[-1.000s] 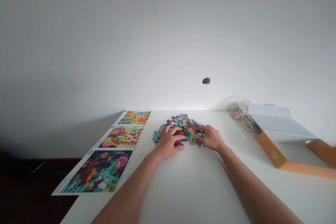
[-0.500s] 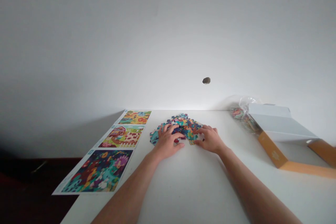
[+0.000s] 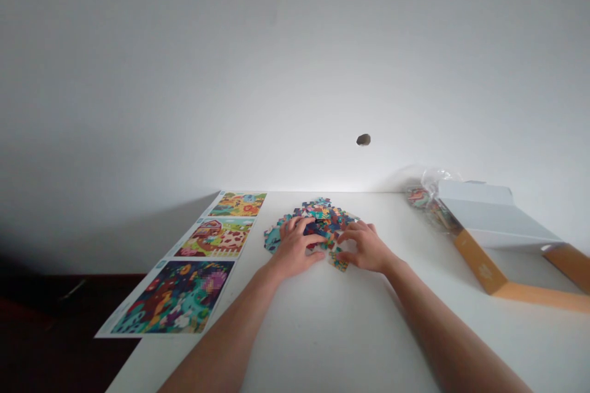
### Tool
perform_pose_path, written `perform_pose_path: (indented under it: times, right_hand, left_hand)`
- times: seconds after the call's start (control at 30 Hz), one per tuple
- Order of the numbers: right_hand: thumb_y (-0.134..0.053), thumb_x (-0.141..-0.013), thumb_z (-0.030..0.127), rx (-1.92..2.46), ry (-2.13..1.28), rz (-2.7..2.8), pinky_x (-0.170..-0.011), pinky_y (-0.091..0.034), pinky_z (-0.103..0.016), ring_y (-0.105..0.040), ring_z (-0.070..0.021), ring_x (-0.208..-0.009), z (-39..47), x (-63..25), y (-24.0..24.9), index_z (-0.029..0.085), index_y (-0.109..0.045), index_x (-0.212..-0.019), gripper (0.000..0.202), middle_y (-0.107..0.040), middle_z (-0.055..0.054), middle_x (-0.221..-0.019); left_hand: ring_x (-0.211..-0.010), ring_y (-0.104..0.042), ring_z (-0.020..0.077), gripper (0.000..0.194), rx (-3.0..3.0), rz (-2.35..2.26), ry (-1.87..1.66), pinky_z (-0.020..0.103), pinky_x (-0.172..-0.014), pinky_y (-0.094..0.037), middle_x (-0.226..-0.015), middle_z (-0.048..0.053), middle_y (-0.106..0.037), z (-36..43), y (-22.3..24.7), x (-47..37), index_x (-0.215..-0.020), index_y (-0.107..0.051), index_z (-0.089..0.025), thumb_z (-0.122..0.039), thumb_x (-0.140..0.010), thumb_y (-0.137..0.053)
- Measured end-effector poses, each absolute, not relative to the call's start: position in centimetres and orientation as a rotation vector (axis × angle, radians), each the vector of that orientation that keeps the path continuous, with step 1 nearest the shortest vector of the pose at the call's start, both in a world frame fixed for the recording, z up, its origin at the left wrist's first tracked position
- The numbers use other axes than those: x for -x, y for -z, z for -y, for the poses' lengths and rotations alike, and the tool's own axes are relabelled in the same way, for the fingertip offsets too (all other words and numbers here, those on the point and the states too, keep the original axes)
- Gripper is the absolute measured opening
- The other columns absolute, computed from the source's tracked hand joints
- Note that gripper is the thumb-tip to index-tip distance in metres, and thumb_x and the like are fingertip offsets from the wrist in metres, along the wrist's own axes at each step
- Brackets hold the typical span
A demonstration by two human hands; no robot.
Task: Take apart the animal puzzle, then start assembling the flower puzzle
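Observation:
A heap of colourful jigsaw puzzle pieces (image 3: 321,212) lies on the white table. My left hand (image 3: 295,250) rests at the heap's near left side, fingers bent and spread over it, thumb apart. At the right side is my right hand (image 3: 366,247), its thumb and forefinger parted. Just left of that thumb, a yellow-and-teal puzzle piece (image 3: 338,262) lies at the near edge of the heap, close to or touching the thumb tip. Both palms hide part of the pieces beneath them.
Left of the heap lies a sheet with three printed pictures (image 3: 173,298), overhanging the table's left edge. An open orange-and-white box (image 3: 498,287) stands at right, with a clear plastic bag of pieces (image 3: 426,201) behind it. A white wall (image 3: 295,86) borders the back.
The yellow-and-teal piece has come away from the heap toward me. My right hand's fingers have shifted slightly left; my left hand has barely moved.

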State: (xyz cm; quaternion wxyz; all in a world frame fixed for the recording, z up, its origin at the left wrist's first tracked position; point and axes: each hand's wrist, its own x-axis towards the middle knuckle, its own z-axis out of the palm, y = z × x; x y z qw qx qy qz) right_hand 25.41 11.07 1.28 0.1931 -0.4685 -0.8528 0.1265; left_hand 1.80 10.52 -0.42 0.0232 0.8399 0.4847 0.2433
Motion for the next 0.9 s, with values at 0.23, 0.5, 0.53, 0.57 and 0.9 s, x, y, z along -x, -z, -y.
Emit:
perform_pose_path:
  times: [0.23,0.5,0.53,0.57,0.9]
  right_hand:
    - [-0.076,-0.070,0.023,1.197,-0.427,2.488,-0.094,-0.034,-0.039,-0.052,-0.0227,-0.102,-10.8,-25.3,-1.7,0.036,-0.074,-0.098,0.031,-0.059,-0.002,-0.103]
    - [-0.070,-0.065,0.010,1.166,-0.446,2.474,-0.094,-0.030,-0.041,-0.050,-0.0234,-0.105,-11.3,-26.3,-1.7,0.030,-0.076,-0.080,0.026,-0.060,-0.001,-0.098]
    - [-0.072,-0.065,0.011,1.168,-0.455,2.479,-0.094,-0.030,-0.041,-0.050,-0.0239,-0.105,-11.4,-26.4,-1.6,0.030,-0.076,-0.079,0.024,-0.060,-0.002,-0.098]
    - [-0.073,-0.063,0.012,1.167,-0.465,2.485,-0.094,-0.029,-0.041,-0.049,-0.0243,-0.105,-11.5,-26.5,-1.6,0.029,-0.076,-0.077,0.022,-0.060,-0.002,-0.099]
    - [-0.073,-0.061,0.016,1.149,-0.495,2.541,-0.097,-0.026,-0.043,-0.049,-0.0247,-0.105,-10.8,-26.4,-2.6,0.025,-0.074,-0.073,0.016,-0.062,-0.002,-0.098]
  left_hand:
    - [-0.126,-0.038,0.0319,0.024,-2.554,-1.572,-0.785,0.053,-0.106,-0.028,-0.134,0.003,-0.051,-10.7,0.5,-1.8,-0.100,-0.074,-0.036,-0.038,-0.077,-0.072]
    - [-0.126,-0.037,0.0328,0.022,-2.553,-1.568,-0.789,0.053,-0.105,-0.031,-0.138,-0.001,-0.051,-10.8,0.4,-1.7,-0.099,-0.075,-0.036,-0.033,-0.077,-0.072]
    - [-0.126,-0.037,0.0332,0.022,-2.552,-1.570,-0.789,0.054,-0.105,-0.031,-0.138,-0.002,-0.051,-10.8,0.5,-1.7,-0.099,-0.075,-0.036,-0.033,-0.077,-0.073]
    - [-0.126,-0.037,0.0334,0.023,-2.552,-1.572,-0.789,0.054,-0.105,-0.031,-0.138,-0.002,-0.051,-10.8,0.5,-1.7,-0.099,-0.074,-0.036,-0.034,-0.076,-0.073]
    - [-0.125,-0.039,0.0325,0.020,-2.564,-1.569,-0.814,0.053,-0.103,-0.032,-0.136,-0.002,-0.053,-11.0,0.7,-1.6,-0.097,-0.074,-0.037,-0.031,-0.078,-0.070]
